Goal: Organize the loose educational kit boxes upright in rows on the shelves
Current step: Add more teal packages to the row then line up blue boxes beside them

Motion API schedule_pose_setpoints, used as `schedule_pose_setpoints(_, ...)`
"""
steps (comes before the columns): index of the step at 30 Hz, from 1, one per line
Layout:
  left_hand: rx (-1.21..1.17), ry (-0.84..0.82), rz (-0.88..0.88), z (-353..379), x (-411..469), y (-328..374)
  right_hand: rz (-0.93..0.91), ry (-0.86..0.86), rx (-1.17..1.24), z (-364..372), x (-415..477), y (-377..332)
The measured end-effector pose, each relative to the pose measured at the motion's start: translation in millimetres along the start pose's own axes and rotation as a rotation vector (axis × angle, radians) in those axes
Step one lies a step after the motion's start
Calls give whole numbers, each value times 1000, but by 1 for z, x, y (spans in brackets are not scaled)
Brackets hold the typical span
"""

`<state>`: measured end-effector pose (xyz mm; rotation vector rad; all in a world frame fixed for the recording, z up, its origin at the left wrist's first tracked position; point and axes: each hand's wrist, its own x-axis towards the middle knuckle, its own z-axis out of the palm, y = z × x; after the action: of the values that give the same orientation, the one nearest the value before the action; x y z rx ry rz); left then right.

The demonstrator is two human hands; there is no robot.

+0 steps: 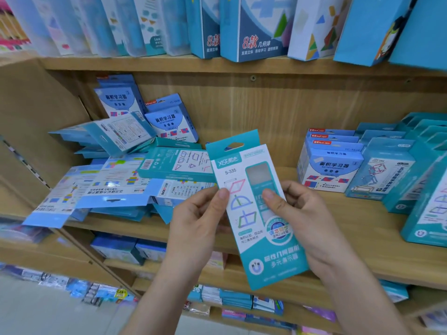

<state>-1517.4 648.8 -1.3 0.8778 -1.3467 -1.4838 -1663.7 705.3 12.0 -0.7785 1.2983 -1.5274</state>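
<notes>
I hold a tall teal and white kit box (pixel 256 228) marked S-335 upright in front of the middle shelf (pixel 314 209). My left hand (pixel 200 221) pinches its left edge with the thumb on the front. My right hand (pixel 302 213) grips its right side, thumb across the clear window. On the shelf's left lies a loose heap of blue and teal kit boxes (pixel 116 180), some flat, some leaning. At the right, blue boxes (pixel 331 165) and teal boxes (pixel 387 170) stand upright in rows.
The upper shelf (pixel 169 64) carries large upright boxes (pixel 256 27). Lower shelves (pixel 242 276) hold stacked packs. A wooden side panel (pixel 31 122) closes the shelf at the left. Bare shelf board shows between the heap and the upright rows.
</notes>
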Motion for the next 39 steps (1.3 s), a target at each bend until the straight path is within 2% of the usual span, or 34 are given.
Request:
schedule_pose_setpoints(4, -12, -3, 12, -5, -1, 0, 18, -34, 17, 6, -6, -1)
schedule_pose_setpoints(7, -23, 4, 27, -7, -1, 0, -28, 13, -67, 10, -11, 1)
schedule_pose_setpoints(9, -33, 27, 38, -7, 1, -1, -130, 71, -273, 8, -15, 5)
schedule_pose_setpoints(14, -19, 57, 46, 3, 3, -9, -393, 139, -987, 0, -39, 12)
schedule_pose_setpoints(16, -26, 49, 33, 14, 2, -15, -392, 195, -1202, -4, -46, 18)
schedule_pose_setpoints(18, -27, 25, 29, 28, -1, -21, -355, 267, -1309, -10, -52, 24)
schedule_pose_setpoints(22, -34, -99, 18, 63, -11, -29, -325, 398, -1388, -39, -62, 26)
schedule_pose_setpoints(25, -20, -231, 14, 91, -16, -30, -263, 463, -1336, -66, -69, 21)
schedule_pose_setpoints(30, 234, -415, 92, 147, -23, -49, -335, 668, -1276, -124, -75, 22)
schedule_pose_setpoints(34, 401, -457, 98, 198, -34, -64, -333, 725, -1248, -176, -83, 20)
schedule_pose_setpoints(39, 520, -413, 156, 261, -25, -86, -311, 707, -1267, -235, -81, 21)
